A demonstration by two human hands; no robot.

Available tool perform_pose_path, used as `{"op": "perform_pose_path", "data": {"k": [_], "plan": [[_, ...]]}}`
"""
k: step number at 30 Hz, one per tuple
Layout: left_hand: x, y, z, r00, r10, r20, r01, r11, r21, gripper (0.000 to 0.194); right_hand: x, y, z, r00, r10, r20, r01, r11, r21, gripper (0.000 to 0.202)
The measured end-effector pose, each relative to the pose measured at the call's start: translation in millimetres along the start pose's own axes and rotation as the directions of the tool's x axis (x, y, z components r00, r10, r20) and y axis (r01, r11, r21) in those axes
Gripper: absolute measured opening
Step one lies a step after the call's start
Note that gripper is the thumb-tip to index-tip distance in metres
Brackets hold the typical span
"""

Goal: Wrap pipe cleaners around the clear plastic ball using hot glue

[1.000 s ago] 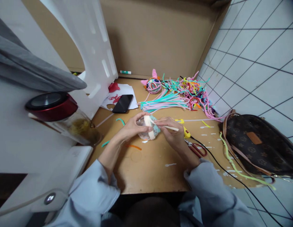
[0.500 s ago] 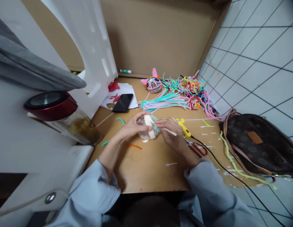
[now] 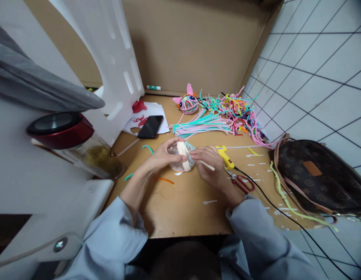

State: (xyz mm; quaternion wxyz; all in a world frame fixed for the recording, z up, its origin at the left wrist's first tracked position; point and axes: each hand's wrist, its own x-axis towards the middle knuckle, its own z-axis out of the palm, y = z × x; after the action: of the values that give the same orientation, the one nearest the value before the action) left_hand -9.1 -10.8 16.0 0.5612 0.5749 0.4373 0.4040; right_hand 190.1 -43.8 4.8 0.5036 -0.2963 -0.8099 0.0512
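Note:
My left hand (image 3: 165, 154) is closed around a clear plastic ball (image 3: 175, 165), thumb in front and fingers behind. Cream pipe cleaners (image 3: 184, 156) wrap the ball's middle, and a teal band lies on its right side. My right hand (image 3: 208, 161) pinches a cream pipe cleaner (image 3: 208, 166) against that side; its loose end sticks out to the lower right. Just right of this hand lies a yellow hot glue gun (image 3: 226, 156), with red-handled scissors (image 3: 243, 183) below it.
Behind are bundled pink and teal pipe cleaners (image 3: 203, 125), a tangled colourful pile (image 3: 235, 105) and a finished pink-eared ball (image 3: 188, 104). A phone (image 3: 151, 126) lies on paper. A glass bottle (image 3: 95, 155) stands left; a brown bag (image 3: 320, 175) and black cord (image 3: 264, 198) lie right.
My right fingers have shifted slightly on the pipe cleaner, and its loose end has moved a little left and down. The left hand keeps its hold on the ball.

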Motion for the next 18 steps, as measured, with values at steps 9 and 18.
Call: {"op": "perform_pose_path", "data": {"k": [9, 18], "plan": [[-0.5, 0.6, 0.6, 1.0, -0.008, -0.009, 0.007, 1.0, -0.004, 0.073, -0.4, -2.3, 0.3, 0.999, -0.033, 0.006, 0.033, 0.999, -0.009, 0.02], [-0.7, 0.2, 1.1, 1.0, -0.025, -0.011, 0.025, 1.0, -0.002, 0.075, -2.0, -2.4, 1.7, 0.999, -0.03, 0.013, 0.03, 0.999, -0.02, 0.023]]}}
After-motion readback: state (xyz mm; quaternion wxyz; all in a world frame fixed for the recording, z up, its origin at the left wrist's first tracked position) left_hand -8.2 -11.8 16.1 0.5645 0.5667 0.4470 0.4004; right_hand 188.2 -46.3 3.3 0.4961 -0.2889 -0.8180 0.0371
